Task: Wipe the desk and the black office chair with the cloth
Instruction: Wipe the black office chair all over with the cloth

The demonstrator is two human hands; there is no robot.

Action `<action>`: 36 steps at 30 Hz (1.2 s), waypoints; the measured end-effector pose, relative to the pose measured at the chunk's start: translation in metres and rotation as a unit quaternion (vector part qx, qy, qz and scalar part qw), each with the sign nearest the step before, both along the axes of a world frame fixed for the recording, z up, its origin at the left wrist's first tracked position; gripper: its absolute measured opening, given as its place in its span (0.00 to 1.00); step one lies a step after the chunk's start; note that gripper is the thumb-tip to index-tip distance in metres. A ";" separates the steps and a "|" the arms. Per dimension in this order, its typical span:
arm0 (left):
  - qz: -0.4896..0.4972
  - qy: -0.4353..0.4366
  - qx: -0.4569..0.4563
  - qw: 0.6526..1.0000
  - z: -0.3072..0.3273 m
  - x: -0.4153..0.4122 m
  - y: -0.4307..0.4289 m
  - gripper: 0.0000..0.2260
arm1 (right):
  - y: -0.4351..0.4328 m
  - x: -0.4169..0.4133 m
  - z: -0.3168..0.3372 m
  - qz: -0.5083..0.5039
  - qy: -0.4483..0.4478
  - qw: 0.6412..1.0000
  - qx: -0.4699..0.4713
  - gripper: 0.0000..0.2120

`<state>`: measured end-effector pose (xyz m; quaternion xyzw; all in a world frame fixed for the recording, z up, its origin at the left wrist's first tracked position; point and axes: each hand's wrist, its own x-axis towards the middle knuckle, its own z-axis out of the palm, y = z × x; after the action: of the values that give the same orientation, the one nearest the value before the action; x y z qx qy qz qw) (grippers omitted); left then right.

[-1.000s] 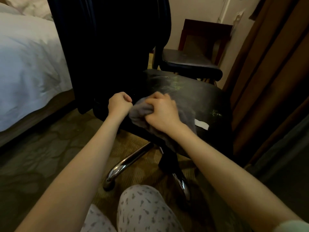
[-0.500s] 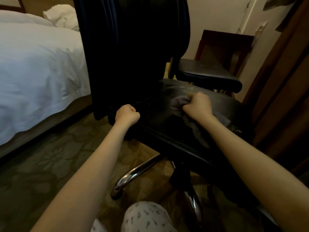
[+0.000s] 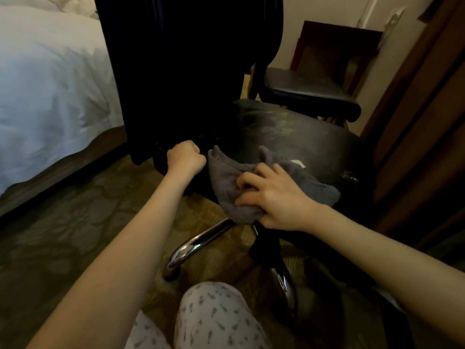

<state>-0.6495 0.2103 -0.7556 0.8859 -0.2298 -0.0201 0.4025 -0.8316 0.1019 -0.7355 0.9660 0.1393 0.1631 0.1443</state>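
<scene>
Here, black office chair [image 3: 289, 137]: dark, smooth, leather-like seat with rounded edges. Pale scuffs and greenish smears cross its far half.
Back [image 3: 181, 66]: tall, padded and black, rising along the seat's left edge.
Armrest [image 3: 309, 94]: a flat, glossy black pad above the seat's far edge.
Base legs [image 3: 198, 245]: curved, shiny chrome, under the seat on a patterned brown carpet [image 3: 63, 235].
Cloth [image 3: 226, 177]: grey and soft with a towelling nap, bunched into folds. It is draped over the seat's near edge. One corner stands up by the near-left corner, and the rest spreads toward the right edge.
Right hand [image 3: 274, 195]: lies on top of the cloth at the near edge. The fingers are bent into the folds with the thumb below, holding a bunch of it against the seat.
Left hand [image 3: 185, 157]: just beside the cloth's raised corner. It is curled tight round the seat's rim at the near-left corner, knuckles up.
White scrap [image 3: 298, 162]: small and pale, on the seat just beyond the right hand, at the cloth's edge.
Bed [image 3: 45, 79]: creased white sheet, left of the chair.
Knee [image 3: 214, 316]: pale printed fabric, below the seat.
</scene>
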 end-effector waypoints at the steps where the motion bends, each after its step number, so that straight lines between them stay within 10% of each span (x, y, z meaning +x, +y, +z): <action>1: 0.009 -0.003 0.009 1.000 -0.001 -0.002 -0.002 0.08 | 0.006 -0.005 -0.003 0.004 0.002 0.999 -0.041 0.14; 11: -0.035 -0.055 0.059 0.996 -0.001 -0.001 0.001 0.09 | 0.015 -0.060 -0.026 0.014 0.031 0.980 -0.196 0.07; 17: -0.046 -0.039 0.035 0.998 0.001 -0.004 0.005 0.11 | 0.045 -0.063 0.006 -0.103 0.348 0.907 -0.212 0.12; 22: -0.060 -0.023 0.025 0.998 0.004 -0.003 0.004 0.11 | 0.049 -0.066 0.036 -0.164 0.420 0.881 -0.144 0.11; 33: -0.016 0.231 -0.243 0.942 0.011 0.015 0.024 0.11 | 0.060 0.033 0.042 -0.134 -0.030 0.991 0.003 0.10; 36: 0.003 0.243 -0.224 0.944 0.010 0.017 0.028 0.10 | 0.080 0.074 0.017 -0.141 -0.014 0.990 -0.012 0.14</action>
<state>-0.6322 0.2380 -0.7457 0.7414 -0.1206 -0.1818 0.6346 -0.7575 0.1822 -0.7189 0.9718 0.0017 0.1535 0.1791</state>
